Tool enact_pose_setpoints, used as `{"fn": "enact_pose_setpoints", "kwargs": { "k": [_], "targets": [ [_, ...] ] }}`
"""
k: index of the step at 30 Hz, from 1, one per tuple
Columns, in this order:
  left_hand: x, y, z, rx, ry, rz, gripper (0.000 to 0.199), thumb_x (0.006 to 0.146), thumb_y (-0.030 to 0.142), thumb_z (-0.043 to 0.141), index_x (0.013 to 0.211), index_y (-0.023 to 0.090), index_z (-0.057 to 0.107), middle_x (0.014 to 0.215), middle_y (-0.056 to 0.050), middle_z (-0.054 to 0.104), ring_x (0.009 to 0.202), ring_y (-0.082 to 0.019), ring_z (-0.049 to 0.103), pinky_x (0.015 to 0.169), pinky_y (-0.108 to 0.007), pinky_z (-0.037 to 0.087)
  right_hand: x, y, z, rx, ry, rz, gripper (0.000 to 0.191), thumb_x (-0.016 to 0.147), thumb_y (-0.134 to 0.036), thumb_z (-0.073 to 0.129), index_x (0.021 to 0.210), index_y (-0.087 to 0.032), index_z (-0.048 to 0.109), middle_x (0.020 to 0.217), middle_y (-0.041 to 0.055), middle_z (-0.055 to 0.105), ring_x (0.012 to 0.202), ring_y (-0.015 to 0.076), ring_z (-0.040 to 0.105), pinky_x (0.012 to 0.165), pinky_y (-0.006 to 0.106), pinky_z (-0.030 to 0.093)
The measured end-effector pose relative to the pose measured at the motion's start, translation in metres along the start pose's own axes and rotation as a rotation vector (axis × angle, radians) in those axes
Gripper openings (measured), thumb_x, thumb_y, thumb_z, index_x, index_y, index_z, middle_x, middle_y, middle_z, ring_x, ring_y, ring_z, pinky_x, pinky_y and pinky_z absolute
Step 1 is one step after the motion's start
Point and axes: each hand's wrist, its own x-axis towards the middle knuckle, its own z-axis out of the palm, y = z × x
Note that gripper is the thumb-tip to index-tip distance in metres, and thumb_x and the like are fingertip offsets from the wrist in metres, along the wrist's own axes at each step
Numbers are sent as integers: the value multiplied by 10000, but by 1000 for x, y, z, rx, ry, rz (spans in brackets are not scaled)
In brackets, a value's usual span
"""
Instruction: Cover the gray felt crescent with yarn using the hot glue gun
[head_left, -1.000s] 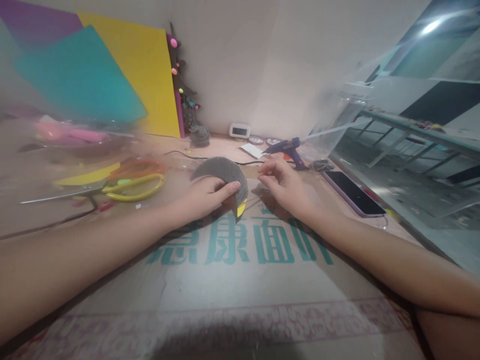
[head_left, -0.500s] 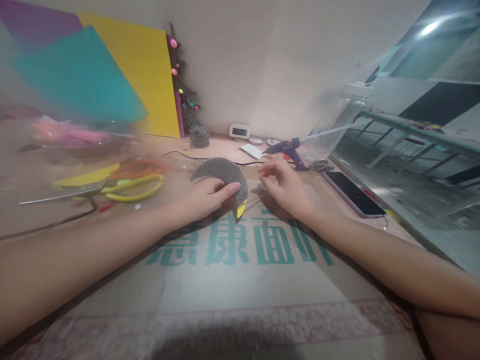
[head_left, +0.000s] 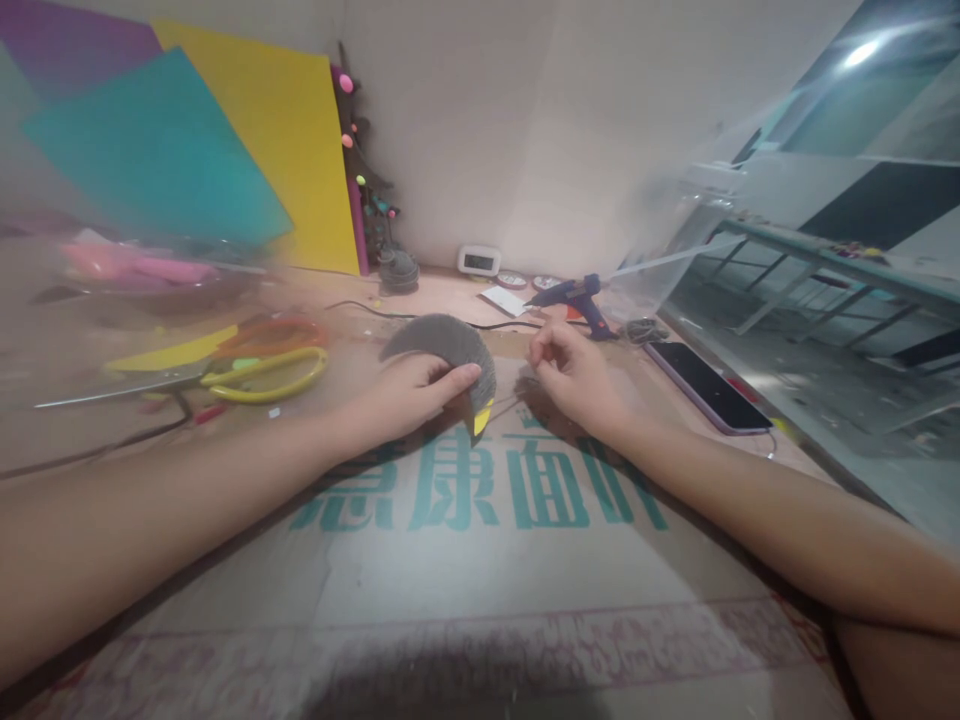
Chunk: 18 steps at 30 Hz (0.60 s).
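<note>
A grey crescent-shaped piece with a yellow patch near its lower tip is in my left hand, the thumb lying on its face. To its right, apart from the piece, is my right hand. Its fingers are curled and thumb and forefinger are pinched together; anything between them is too small to make out. Beyond my right hand lies a purple-blue glue gun. Both forearms rest over the table covering printed with green characters.
At left lie yellow-handled scissors, orange-handled scissors and a plastic bag with pink items. A phone lies at right. Along the wall stand a small clock and a dark pot. A cable crosses behind the crescent.
My right hand has shifted slightly to the right, away from the crescent, and its fingers have closed more. My left hand and the crescent have hardly moved.
</note>
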Motion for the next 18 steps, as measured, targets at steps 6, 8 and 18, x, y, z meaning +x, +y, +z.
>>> {"fn": "enact_pose_setpoints", "kwargs": {
  "k": [6,8,18],
  "targets": [
    [0,-2,0,-44,-30,-12,609,880,652,336,559,191,571,477,-17,578,476,-158,533,503,-271,317,4,-3,0,370,-53,216,91,827,-232,576,797,-226,490,630,-56,501,572,124,519,594,278,436],
    [-1,-3,1,-45,-21,8,608,881,654,330,586,190,590,505,-20,596,504,-165,545,510,-271,324,6,-6,-1,415,-159,264,162,846,-334,594,774,-214,513,587,-58,502,538,115,497,558,261,414],
    [-1,-10,1,-161,43,-67,465,827,574,466,933,190,706,962,-56,746,886,-249,662,734,-294,461,-3,-15,-2,323,-353,323,375,873,-524,559,736,-179,616,588,-24,508,507,100,441,456,227,325]
  ]
}}
